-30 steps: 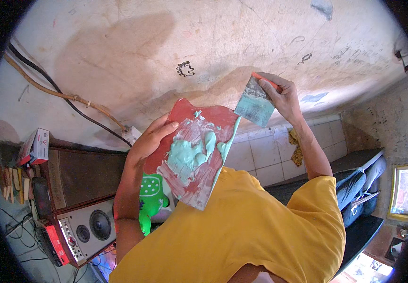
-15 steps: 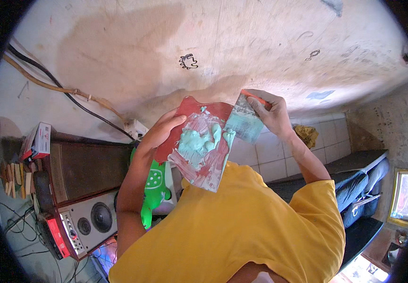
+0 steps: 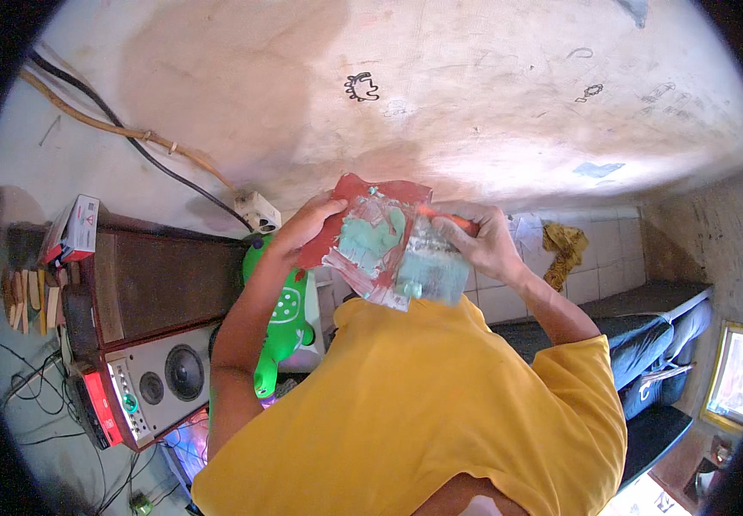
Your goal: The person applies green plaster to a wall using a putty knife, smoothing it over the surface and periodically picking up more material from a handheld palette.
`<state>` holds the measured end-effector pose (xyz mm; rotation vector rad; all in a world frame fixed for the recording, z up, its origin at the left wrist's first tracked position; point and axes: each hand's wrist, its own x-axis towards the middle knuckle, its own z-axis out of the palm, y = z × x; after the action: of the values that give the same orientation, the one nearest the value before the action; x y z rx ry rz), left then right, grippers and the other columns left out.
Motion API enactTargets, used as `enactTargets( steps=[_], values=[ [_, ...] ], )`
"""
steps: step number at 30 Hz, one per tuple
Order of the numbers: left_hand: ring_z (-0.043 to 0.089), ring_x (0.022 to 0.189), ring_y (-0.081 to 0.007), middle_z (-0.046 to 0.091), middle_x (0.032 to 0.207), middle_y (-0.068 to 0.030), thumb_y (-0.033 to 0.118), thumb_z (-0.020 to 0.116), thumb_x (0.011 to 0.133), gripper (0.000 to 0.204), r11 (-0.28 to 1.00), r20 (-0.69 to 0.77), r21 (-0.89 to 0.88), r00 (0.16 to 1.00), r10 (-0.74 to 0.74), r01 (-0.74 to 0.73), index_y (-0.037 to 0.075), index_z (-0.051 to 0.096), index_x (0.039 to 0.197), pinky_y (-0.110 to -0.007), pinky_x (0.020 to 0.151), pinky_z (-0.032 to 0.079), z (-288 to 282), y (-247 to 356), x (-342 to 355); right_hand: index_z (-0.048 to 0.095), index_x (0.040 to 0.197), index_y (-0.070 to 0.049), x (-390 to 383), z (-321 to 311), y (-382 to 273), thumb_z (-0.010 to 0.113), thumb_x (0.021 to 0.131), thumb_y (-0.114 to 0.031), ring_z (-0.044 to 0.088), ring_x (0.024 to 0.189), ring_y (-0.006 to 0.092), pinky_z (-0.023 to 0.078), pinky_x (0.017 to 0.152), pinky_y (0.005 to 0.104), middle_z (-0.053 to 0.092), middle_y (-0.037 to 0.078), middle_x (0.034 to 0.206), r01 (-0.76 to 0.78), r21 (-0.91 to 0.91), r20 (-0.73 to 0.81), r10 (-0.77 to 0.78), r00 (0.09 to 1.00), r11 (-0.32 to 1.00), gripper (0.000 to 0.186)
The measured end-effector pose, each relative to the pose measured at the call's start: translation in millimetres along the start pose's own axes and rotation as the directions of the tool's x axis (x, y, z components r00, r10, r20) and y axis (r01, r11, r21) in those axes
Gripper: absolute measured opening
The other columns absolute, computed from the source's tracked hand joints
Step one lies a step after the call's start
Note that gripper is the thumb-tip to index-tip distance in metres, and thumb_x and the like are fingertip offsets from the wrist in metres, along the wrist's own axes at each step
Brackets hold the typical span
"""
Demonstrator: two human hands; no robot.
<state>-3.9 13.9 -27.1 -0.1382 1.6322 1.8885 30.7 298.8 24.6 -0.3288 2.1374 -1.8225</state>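
Observation:
My left hand (image 3: pixel 309 225) grips the left edge of a dark red board (image 3: pixel 324 249) held in front of my chest. Pale green putty (image 3: pixel 369 241) is heaped and smeared across the board's middle. In my right hand (image 3: pixel 480 236) is a wide putty knife (image 3: pixel 440 258), its orange handle edge under my closed fingers. The flat blade, coated with a greenish film, lies against or just over the board's right side. A small lump of putty (image 3: pixel 411 288) sits at the blade's lower left corner.
Ahead is a stained pale wall (image 3: pixel 440 129) with doodles. Black cable (image 3: pixel 122 172) runs down to a white socket box (image 3: pixel 257 211). On the left stand a speaker (image 3: pixel 165 383) and a green inflatable toy (image 3: pixel 284 318). White tiles and a brown cloth (image 3: pixel 564 254) are on the right.
The putty knife has moved down and slightly left over the board's right side, now carrying a lump at its corner. The heap on the board looks flatter. My view has shifted slightly.

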Motion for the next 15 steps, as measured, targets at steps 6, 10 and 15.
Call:
enactTargets(
  steps=[6, 10, 15],
  values=[
    [0.044, 0.121, -0.0199, 0.044, 0.136, -0.0079, 0.023, 0.045, 0.093, 0.048, 0.977, -0.029, -0.207, 0.999, -0.046, 0.039, 0.002, 0.038, 0.135, -0.035, 0.105, 0.031, 6, -7, -20, 0.048, 0.126, 0.002, 5, -11, -30, 0.054, 0.092, -0.02, 0.062, 0.08, 0.0118, 0.053, 0.063, 0.0234, 0.064, 0.006, 0.096, -0.269, 0.775, 0.092, 0.319, 0.943, 0.572, 0.041],
    [0.048, 0.117, -0.0197, 0.048, 0.133, -0.0074, 0.021, 0.046, 0.091, 0.051, 0.959, -0.188, -0.28, 0.982, -0.016, -0.038, 0.001, 0.036, 0.137, -0.032, 0.102, 0.034, 25, 26, -66, 0.047, 0.124, -0.002, 5, -49, -47, 0.054, 0.09, -0.018, 0.06, 0.062, 0.0078, 0.049, 0.043, 0.0186, 0.062, 0.003, 0.085, -0.127, 0.894, 0.09, 0.107, 0.99, 0.43, 0.038],
    [0.058, 0.098, -0.0166, 0.058, 0.115, -0.0054, 0.02, 0.05, 0.09, 0.039, 0.845, -0.326, -0.401, 0.917, 0.228, -0.353, 0.005, 0.046, 0.126, -0.03, 0.084, 0.047, 15, 19, -84, 0.047, 0.122, -0.004, 20, -61, -109, 0.056, 0.088, -0.01, 0.051, 0.059, 0.0042, 0.041, 0.045, 0.0173, 0.058, -0.001, 0.082, 0.483, 0.61, -0.457, -0.22, 0.862, 0.628, 0.036]
  ],
)
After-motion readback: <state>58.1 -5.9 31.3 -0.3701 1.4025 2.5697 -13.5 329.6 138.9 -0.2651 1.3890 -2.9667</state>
